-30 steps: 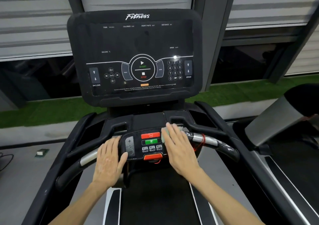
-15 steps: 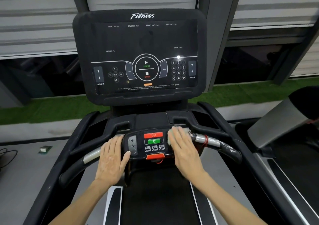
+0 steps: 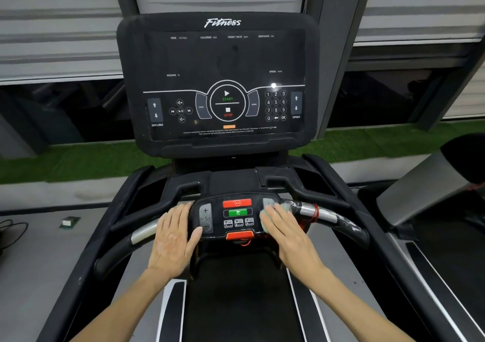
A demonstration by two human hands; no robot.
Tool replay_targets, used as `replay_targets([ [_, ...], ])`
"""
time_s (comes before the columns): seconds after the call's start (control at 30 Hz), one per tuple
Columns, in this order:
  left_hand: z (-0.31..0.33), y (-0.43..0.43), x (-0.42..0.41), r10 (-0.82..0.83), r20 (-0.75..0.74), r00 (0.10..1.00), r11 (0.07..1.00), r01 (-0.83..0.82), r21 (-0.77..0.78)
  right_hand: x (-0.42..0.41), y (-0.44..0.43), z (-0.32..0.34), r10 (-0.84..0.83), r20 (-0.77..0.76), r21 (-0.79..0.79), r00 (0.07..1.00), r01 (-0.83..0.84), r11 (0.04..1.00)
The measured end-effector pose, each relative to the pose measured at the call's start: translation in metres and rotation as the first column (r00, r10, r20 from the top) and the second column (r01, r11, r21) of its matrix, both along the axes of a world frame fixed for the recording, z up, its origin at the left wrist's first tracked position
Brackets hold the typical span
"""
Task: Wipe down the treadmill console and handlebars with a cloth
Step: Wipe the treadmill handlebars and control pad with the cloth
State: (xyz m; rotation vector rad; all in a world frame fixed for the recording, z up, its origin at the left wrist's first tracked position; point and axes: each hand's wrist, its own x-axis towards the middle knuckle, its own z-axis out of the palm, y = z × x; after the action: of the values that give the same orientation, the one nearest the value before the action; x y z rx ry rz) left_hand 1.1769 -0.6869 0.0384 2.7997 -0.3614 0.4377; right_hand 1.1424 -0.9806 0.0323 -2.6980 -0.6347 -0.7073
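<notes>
Wiping seems mid-way, from the head view: the right hand (image 3: 286, 232) lies flat, fingers straight, pressing the pale cloth (image 3: 264, 223) onto the control pad's (image 3: 237, 215) right end; the left hand (image 3: 173, 239) rests flat on the left handlebar (image 3: 141, 232). Whether the console screen (image 3: 223, 66) above is already wiped I cannot tell. Open room runs outward along the right handlebar (image 3: 328, 214); the pad's near edge drops off to the belt (image 3: 236, 302).

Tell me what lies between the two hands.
The head view shows the small control panel between the left hand and the right hand, its red button above the green button.
</notes>
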Motion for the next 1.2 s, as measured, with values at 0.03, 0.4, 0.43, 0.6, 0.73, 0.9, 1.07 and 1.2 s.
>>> replay_targets([
  [0.03, -0.001, 0.000, 0.000, 0.003, -0.004, 1.000, 1.000, -0.003, -0.001, -0.003, -0.004, -0.004, 0.018, -0.008, -0.002, 1.000, -0.018, 1.000],
  [0.4, -0.005, 0.003, 0.003, -0.004, -0.010, 1.000, 1.000, 0.004, -0.013, -0.004, 0.034, -0.009, 0.132, 0.037, -0.068, 0.991, -0.129, 0.989],
  [0.43, -0.005, 0.003, 0.003, -0.007, -0.008, 1.000, 1.000, 0.007, -0.015, -0.007, 0.019, -0.014, 0.108, 0.028, -0.061, 0.994, -0.106, 0.993],
  [0.6, -0.007, 0.000, 0.002, -0.005, -0.001, 1.000, 1.000, 0.005, -0.009, -0.012, -0.010, -0.015, -0.002, -0.050, -0.052, 0.999, -0.001, 0.999],
  [0.73, -0.007, -0.001, 0.003, -0.005, 0.005, 1.000, 1.000, 0.005, -0.012, -0.005, 0.034, -0.011, 0.076, -0.011, -0.023, 0.997, -0.076, 0.997],
  [0.9, -0.007, 0.003, 0.004, -0.017, 0.001, 1.000, 1.000, 0.017, -0.006, -0.004, 0.029, 0.004, 0.157, -0.018, -0.091, 0.987, -0.158, 0.983],
  [1.07, -0.005, 0.002, 0.003, -0.021, 0.000, 1.000, 1.000, 0.021, -0.021, -0.008, -0.005, 0.003, 0.076, -0.094, -0.123, 0.993, -0.087, 0.989],
  [1.2, -0.004, 0.003, 0.002, -0.026, -0.012, 1.000, 1.000, 0.026, -0.007, -0.005, 0.046, 0.000, 0.150, -0.072, -0.036, 0.986, -0.153, 0.988],
])
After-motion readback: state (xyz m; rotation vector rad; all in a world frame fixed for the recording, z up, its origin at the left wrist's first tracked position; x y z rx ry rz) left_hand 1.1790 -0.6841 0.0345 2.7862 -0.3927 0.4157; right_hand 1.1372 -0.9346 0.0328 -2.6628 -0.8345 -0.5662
